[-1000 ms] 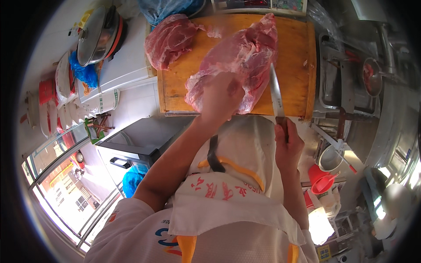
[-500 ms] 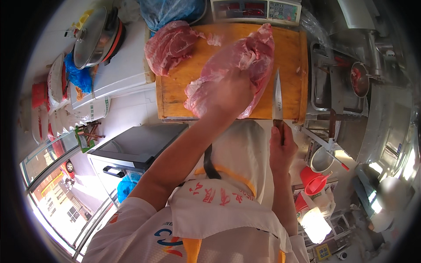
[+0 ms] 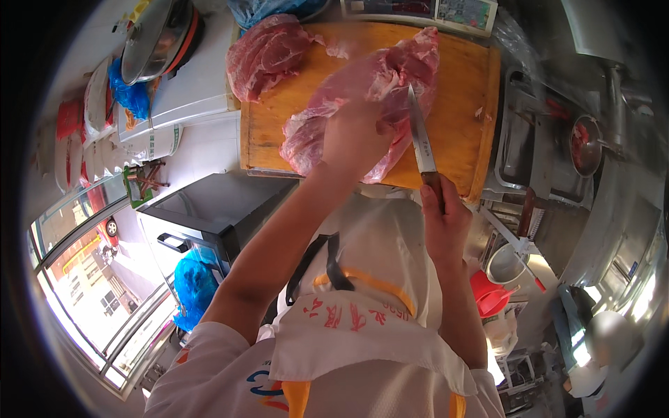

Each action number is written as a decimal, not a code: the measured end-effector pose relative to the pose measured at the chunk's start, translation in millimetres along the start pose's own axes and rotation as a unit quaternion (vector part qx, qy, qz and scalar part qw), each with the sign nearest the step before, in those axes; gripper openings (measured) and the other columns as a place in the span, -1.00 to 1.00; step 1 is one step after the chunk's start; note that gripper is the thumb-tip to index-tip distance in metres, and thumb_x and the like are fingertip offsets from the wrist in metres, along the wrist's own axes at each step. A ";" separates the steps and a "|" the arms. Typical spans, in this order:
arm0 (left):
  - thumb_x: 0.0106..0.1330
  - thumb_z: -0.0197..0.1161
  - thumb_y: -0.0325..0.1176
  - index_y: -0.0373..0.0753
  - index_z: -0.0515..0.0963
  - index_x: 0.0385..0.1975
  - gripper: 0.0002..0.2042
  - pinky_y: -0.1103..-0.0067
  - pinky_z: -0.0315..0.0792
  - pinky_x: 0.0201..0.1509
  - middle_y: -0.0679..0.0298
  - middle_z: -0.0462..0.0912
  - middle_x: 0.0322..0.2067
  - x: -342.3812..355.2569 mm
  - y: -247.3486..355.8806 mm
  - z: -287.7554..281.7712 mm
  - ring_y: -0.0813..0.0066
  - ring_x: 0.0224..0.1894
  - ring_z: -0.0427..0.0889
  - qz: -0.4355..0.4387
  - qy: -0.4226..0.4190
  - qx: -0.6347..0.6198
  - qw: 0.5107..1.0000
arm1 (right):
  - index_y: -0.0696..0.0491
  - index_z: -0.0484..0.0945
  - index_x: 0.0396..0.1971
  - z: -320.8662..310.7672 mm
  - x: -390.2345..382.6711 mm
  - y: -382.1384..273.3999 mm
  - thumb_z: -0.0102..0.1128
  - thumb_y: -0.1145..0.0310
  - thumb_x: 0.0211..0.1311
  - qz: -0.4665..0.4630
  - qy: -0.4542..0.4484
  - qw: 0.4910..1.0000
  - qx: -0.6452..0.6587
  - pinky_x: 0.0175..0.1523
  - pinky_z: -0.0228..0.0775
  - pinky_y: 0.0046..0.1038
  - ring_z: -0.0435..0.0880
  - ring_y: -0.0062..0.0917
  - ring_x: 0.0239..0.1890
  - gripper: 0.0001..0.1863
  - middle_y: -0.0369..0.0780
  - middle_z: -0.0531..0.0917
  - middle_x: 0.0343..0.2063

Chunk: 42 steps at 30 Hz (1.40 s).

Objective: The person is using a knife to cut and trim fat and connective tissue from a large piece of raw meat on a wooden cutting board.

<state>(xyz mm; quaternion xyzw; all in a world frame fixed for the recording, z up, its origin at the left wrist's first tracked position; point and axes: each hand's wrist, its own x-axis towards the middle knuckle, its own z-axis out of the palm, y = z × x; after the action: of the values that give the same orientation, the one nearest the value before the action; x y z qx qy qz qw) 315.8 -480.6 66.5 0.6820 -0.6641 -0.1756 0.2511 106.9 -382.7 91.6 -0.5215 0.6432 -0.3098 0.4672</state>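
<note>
A large slab of raw pink meat [image 3: 397,73] lies slantwise across a wooden cutting board [image 3: 468,104]. My left hand [image 3: 359,136] rests on its near middle part with the fingers bent into it; the fingertips are partly hidden and a little blurred. In my right hand [image 3: 446,217] is a knife [image 3: 421,139], gripped by its dark handle at the board's near edge. The blade points away from me, and its tip overlaps the slab's right side; I cannot tell whether it touches. A second piece of meat [image 3: 268,57] sits at the board's far left corner.
Beyond the board stands a white scale [image 3: 463,15], with a blue plastic bag [image 3: 275,10] to its left. Metal trays [image 3: 512,139] and a bowl of meat scraps [image 3: 585,143] are on the right. A lidded pan [image 3: 150,42] stands far left, a dark-topped cabinet [image 3: 209,209] nearer.
The knife has moved left and tilted, its tip going from bare board to over the slab's right side. My left hand stays on the slab. The whole view has shifted slightly.
</note>
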 end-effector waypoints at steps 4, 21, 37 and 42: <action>0.06 0.53 -0.40 -0.22 0.70 -0.47 -0.88 0.29 0.63 -0.34 0.15 0.69 -0.48 0.3 6.1 -1.8 0.08 -0.45 0.73 0.024 0.050 0.028 0.998 | 0.13 0.67 0.12 -7.3 9.6 3.0 0.32 0.41 0.59 -0.014 -0.052 0.998 0.016 -0.24 0.50 -0.48 0.56 -0.56 -0.44 -0.77 -0.18 0.66 -0.42; 0.07 0.41 -0.48 -0.29 0.65 -0.48 -0.93 0.35 0.57 -0.32 0.10 0.65 -0.53 2.1 4.1 -9.7 0.15 -0.48 0.67 -0.006 0.017 -0.028 0.999 | 0.13 0.60 -0.03 -5.0 18.1 1.5 0.25 0.42 0.60 -0.046 -0.116 0.992 -0.030 -0.28 0.51 -0.29 0.66 -0.16 -0.43 -0.88 -0.06 0.65 -0.42; 0.04 0.45 -0.50 -0.27 0.69 -0.50 -0.93 0.49 0.53 -0.38 0.23 0.63 -0.60 -13.9 -0.2 -14.6 0.44 -0.55 0.61 -0.035 0.058 -0.077 0.995 | 0.10 0.53 0.07 5.8 1.5 15.4 0.24 0.31 0.62 -0.095 -0.103 0.984 -0.107 -0.27 0.53 -0.02 0.72 0.09 -0.31 -0.78 0.02 0.72 -0.29; 0.05 0.46 -0.50 -0.30 0.71 -0.48 -0.93 0.53 0.46 -0.41 0.25 0.64 -0.60 -19.5 -6.9 -15.2 0.54 -0.56 0.57 -0.060 0.067 -0.065 0.994 | 0.13 0.54 0.15 3.7 -5.7 20.3 0.23 0.33 0.62 -0.077 -0.131 0.975 -0.163 -0.21 0.62 -0.08 0.77 0.07 -0.24 -0.73 0.03 0.75 -0.25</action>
<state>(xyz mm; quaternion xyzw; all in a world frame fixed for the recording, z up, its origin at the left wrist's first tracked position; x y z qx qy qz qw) 329.1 -459.7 73.1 0.7132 -0.5909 -0.1868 0.3276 102.7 -371.5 73.8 -0.6748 0.5762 -0.1645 0.4309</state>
